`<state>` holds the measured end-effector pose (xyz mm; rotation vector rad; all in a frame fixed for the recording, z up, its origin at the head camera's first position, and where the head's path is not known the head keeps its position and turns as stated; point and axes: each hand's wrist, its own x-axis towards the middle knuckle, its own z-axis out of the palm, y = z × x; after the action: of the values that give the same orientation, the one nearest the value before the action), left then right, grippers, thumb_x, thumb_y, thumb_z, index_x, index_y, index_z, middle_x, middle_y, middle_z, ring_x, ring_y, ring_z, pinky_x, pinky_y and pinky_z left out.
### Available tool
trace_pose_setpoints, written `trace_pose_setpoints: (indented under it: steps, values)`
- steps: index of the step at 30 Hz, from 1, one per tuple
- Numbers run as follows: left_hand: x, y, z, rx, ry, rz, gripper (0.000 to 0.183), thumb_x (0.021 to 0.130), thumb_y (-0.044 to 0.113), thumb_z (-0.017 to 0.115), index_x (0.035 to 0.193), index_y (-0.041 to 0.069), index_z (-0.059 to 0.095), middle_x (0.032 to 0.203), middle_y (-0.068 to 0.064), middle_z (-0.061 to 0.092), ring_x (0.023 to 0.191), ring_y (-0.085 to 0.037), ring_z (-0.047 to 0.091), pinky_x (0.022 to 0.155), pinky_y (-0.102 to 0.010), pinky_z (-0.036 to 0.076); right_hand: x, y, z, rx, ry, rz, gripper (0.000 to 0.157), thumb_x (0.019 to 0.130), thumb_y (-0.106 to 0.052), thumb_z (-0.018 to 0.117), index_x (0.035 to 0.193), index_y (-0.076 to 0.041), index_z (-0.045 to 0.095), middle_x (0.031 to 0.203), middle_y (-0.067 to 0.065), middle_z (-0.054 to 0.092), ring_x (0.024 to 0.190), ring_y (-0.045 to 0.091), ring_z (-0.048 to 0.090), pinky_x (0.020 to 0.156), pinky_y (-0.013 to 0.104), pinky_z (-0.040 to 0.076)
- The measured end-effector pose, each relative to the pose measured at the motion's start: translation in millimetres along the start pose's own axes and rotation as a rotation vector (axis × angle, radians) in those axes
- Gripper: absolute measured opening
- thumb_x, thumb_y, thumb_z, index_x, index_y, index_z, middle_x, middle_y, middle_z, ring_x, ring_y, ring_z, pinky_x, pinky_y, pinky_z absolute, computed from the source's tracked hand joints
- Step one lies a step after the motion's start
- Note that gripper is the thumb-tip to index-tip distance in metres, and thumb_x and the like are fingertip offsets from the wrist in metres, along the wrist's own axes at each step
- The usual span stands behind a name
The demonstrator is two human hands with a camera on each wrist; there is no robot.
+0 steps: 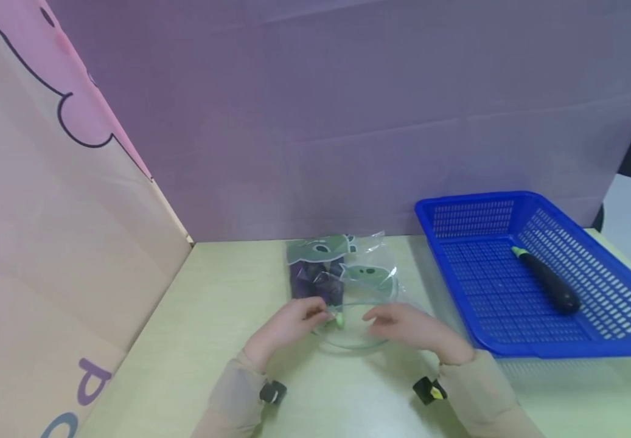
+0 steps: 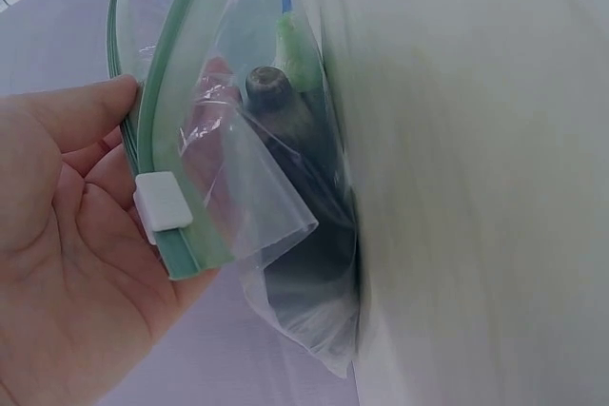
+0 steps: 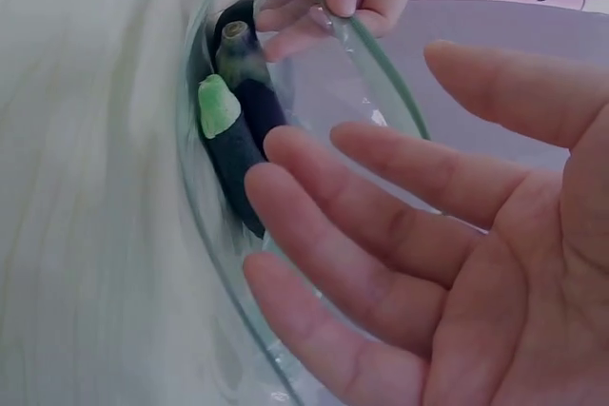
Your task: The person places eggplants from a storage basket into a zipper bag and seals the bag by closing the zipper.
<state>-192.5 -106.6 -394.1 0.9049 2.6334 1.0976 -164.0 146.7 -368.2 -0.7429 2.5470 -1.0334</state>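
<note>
A clear zip bag (image 1: pixel 372 286) with green printed shapes lies on the table, its mouth spread wide toward me. Dark eggplants (image 3: pixel 231 154) lie inside; one has a light green stem end, another a brownish one. At the left of the mouth, my left hand (image 1: pixel 293 322) pinches the green zip edge between thumb and fingers. A white slider (image 2: pixel 163 204) sits on that zip near the palm. My right hand (image 1: pixel 403 325) is at the right of the opening, its fingers spread and relaxed, holding nothing. Film and reflections partly hide the eggplants.
A blue plastic basket (image 1: pixel 567 350) stands to the right, with one dark eggplant (image 1: pixel 550 283) inside it. Purple cloth (image 1: pixel 315 134) hangs behind the table, and a printed pale panel (image 1: pixel 74 213) stands along the left.
</note>
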Motion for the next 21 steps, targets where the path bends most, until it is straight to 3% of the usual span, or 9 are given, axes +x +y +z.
trace_pose_setpoints:
  steps: [15,21]
  values:
    - [-0.3,-2.0,0.0,-0.006,0.006,0.006,0.011,0.095,0.015,0.055,0.089,0.008,0.061,0.081,-0.006,0.064,0.065,-0.006,0.048,0.06,-0.021,0.045,-10.1,-7.4,-13.2,0.033,0.037,-0.014,0.042,0.095,-0.028,0.055,0.121,0.005,0.057,0.099,0.009,0.068,0.087,0.019,0.063,0.073,0.033,0.053]
    - [0.1,-1.8,0.0,-0.01,0.001,0.01,0.011,0.095,0.015,0.054,0.09,0.008,0.061,0.081,-0.006,0.063,0.066,-0.007,0.048,0.061,-0.021,0.045,-11.3,-6.0,-16.0,0.058,0.038,-0.013,0.041,0.095,-0.026,0.054,0.12,0.006,0.056,0.099,0.012,0.068,0.087,0.02,0.064,0.074,0.034,0.054]
